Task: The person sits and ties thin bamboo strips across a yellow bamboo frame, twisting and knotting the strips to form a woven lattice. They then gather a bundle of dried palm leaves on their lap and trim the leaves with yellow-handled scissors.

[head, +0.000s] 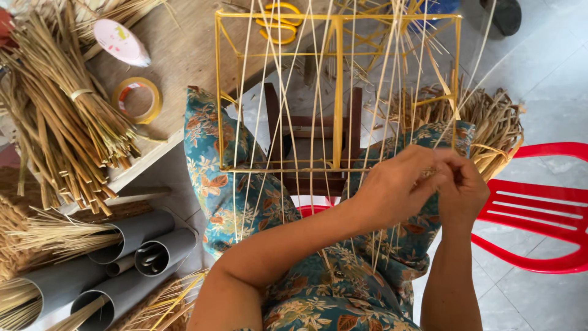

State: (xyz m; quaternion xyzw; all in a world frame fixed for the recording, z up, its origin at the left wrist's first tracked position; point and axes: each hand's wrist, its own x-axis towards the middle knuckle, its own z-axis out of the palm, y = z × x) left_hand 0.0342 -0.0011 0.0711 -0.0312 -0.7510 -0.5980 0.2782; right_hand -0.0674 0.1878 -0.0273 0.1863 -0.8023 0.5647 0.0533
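Left hand [398, 184]: grip pinched shut on pale reed strands [392, 92], fingertips meeting those of the right. Right hand [462, 190]: grip likewise closed on the same strands, just beside the lower right corner of the frame.

Yellow wire frame [337, 92]: box-shaped, resting tilted across the person's lap on floral blue trousers [233, 190], strands running lengthwise over it.

Woven straw panel [496, 122]: at the frame's right side, touching it.

Red plastic chair [539, 208]: right, on the tiled floor.

Wooden stool [306, 132]: seen through the frame.

Table [184, 55]: upper left, carrying bundled reeds [67, 116], a tape roll [138, 98], yellow scissors [278, 24].

Grey pipes [141, 251]: lower left, stuffed with straw.
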